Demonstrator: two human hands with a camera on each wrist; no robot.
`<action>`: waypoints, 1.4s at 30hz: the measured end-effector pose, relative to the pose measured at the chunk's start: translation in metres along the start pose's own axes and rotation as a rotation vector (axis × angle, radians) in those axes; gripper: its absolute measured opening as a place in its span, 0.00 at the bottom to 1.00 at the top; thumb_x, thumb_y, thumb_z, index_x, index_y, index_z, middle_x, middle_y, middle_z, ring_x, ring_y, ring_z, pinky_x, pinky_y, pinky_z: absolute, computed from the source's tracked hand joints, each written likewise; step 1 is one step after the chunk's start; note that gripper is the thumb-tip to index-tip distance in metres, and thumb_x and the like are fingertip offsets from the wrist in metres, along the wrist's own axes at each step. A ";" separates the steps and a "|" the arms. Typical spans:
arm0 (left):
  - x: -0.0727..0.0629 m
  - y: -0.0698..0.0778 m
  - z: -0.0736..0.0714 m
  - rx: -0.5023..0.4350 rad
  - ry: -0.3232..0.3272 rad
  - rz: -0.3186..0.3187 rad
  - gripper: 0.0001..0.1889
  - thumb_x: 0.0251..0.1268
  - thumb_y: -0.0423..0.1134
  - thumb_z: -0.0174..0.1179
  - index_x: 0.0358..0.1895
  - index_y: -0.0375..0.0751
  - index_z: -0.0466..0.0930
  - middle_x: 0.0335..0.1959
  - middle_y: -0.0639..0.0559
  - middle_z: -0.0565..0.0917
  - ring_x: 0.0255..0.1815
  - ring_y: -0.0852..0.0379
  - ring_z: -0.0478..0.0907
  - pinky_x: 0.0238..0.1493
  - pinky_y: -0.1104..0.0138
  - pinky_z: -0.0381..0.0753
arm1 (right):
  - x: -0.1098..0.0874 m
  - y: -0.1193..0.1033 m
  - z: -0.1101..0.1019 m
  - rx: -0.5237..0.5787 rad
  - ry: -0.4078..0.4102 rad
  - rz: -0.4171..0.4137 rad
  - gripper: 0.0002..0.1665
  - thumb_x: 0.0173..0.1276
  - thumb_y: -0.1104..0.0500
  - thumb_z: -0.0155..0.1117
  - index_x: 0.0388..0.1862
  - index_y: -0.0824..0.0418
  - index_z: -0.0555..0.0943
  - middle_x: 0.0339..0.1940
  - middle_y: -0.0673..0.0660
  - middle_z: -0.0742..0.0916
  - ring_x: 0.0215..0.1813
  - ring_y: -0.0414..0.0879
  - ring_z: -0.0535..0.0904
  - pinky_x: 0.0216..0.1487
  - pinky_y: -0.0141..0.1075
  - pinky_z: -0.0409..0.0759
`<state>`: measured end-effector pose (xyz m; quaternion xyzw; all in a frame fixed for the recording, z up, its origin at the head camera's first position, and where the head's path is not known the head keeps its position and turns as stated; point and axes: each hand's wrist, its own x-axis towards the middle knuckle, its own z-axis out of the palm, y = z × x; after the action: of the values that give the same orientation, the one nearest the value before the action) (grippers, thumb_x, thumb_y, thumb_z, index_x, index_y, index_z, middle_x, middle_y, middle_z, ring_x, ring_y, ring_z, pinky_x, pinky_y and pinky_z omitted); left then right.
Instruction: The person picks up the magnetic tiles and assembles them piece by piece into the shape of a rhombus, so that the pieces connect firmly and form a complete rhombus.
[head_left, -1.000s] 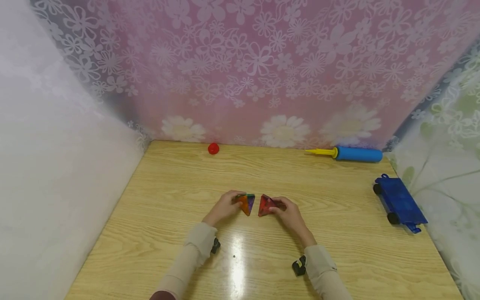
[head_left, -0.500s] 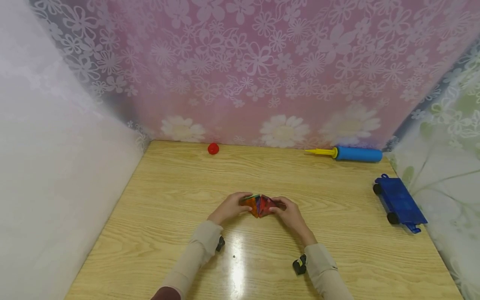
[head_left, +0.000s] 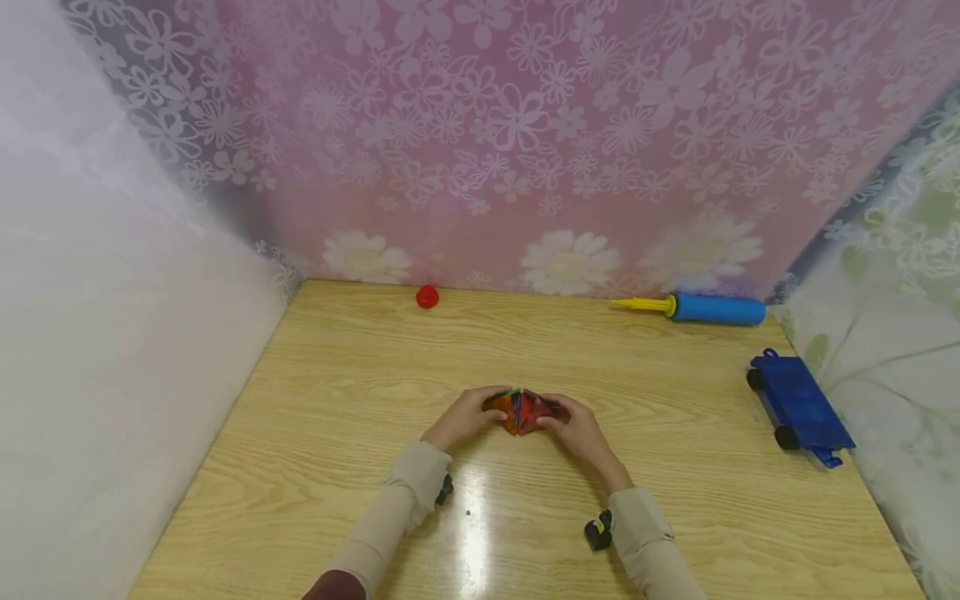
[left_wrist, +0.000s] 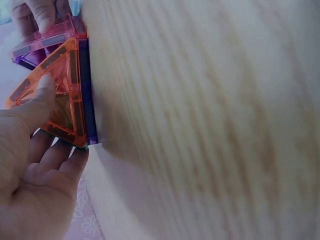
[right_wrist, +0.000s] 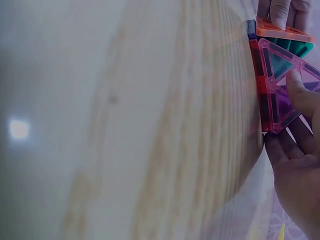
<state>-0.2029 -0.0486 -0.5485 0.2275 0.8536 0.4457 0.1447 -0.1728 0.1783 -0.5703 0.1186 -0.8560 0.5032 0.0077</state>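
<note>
My left hand (head_left: 467, 417) grips a pyramid of magnetic tiles (left_wrist: 70, 90), with an orange triangle facing the thumb and a blue-purple tile along its base. My right hand (head_left: 576, 427) holds a second pyramid of magnetic tiles (right_wrist: 285, 85), pink-red on the thumb side, with purple behind and a red tile at the base. The thumb of each hand lies on the near face and the fingers reach round the far side. Corner to corner, the two pyramids meet low at the middle of the wooden table (head_left: 360, 350). Fingers partly hide their far faces.
A small red object (head_left: 427, 297) sits at the back edge. Further right lies a blue pump with a yellow nozzle (head_left: 716, 308). A blue wheeled toy base (head_left: 801, 408) rests near the right edge. A floral curtain (head_left: 510, 150) hangs behind the table.
The left hand has moved right with its pyramid, closing the gap to the other pyramid. The right hand has stayed nearly in place.
</note>
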 end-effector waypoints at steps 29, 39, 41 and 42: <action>0.003 0.000 0.016 -0.020 0.105 0.056 0.24 0.65 0.39 0.57 0.64 0.37 0.72 0.60 0.41 0.77 0.60 0.47 0.74 0.61 0.58 0.72 | 0.010 -0.022 -0.002 0.044 -0.026 -0.022 0.23 0.60 0.66 0.67 0.55 0.71 0.77 0.52 0.69 0.81 0.52 0.61 0.78 0.48 0.43 0.80; 0.007 -0.001 0.018 -0.043 0.110 0.041 0.25 0.65 0.39 0.57 0.65 0.36 0.71 0.60 0.40 0.76 0.60 0.46 0.75 0.60 0.58 0.73 | 0.014 -0.014 -0.001 0.012 -0.002 0.007 0.22 0.61 0.64 0.67 0.54 0.68 0.78 0.52 0.65 0.82 0.51 0.57 0.78 0.48 0.45 0.79; 0.008 0.000 0.018 -0.044 0.112 0.041 0.25 0.66 0.39 0.56 0.65 0.36 0.70 0.61 0.39 0.76 0.59 0.46 0.75 0.59 0.58 0.73 | 0.015 -0.015 -0.002 0.009 0.000 0.014 0.22 0.61 0.64 0.67 0.54 0.68 0.78 0.52 0.65 0.82 0.53 0.58 0.78 0.50 0.47 0.79; 0.008 0.001 0.018 -0.046 0.114 0.043 0.25 0.66 0.39 0.56 0.64 0.35 0.70 0.60 0.39 0.76 0.59 0.46 0.75 0.59 0.58 0.73 | 0.016 -0.015 -0.002 0.008 0.001 0.020 0.22 0.61 0.64 0.67 0.54 0.68 0.78 0.53 0.65 0.81 0.54 0.58 0.78 0.51 0.48 0.78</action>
<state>-0.2016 -0.0312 -0.5584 0.2165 0.8450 0.4803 0.0913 -0.1850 0.1701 -0.5543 0.1096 -0.8552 0.5067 0.0027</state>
